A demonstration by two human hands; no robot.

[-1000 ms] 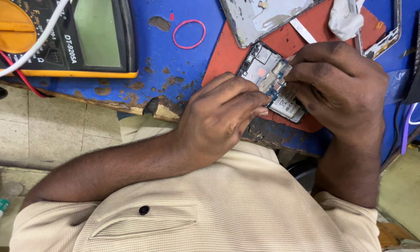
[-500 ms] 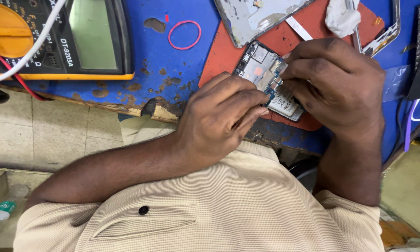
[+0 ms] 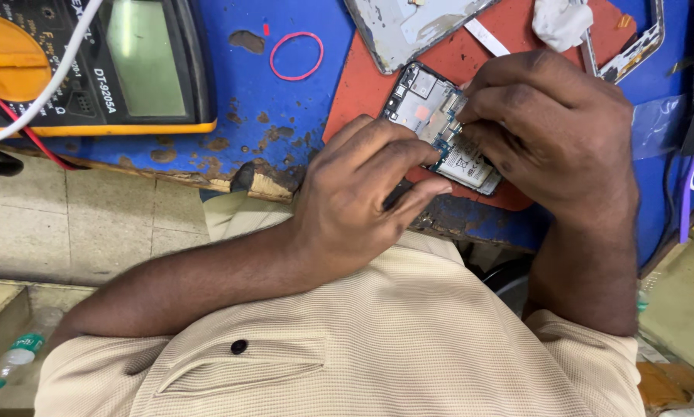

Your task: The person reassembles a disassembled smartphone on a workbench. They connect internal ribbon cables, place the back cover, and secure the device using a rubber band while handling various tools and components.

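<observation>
Opened phone (image 3: 432, 116) on red mat (image 3: 362, 93) at counter (image 3: 231, 139) edge; left hand (image 3: 355, 201) steadies it, fingers curled, right hand (image 3: 555, 131) pinches board approx. mid-phone, tool possibly hidden; advise light, steady pressure.

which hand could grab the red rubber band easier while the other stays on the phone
Left, probably. The left hand lies on the same side as the rubber band, with bare bench between. The right hand sits beyond the opened phone, fingers on its board.

Opened phone (image 3: 432, 116) on mat (image 3: 366, 85), multimeter (image 3: 92, 66) far left.
</observation>
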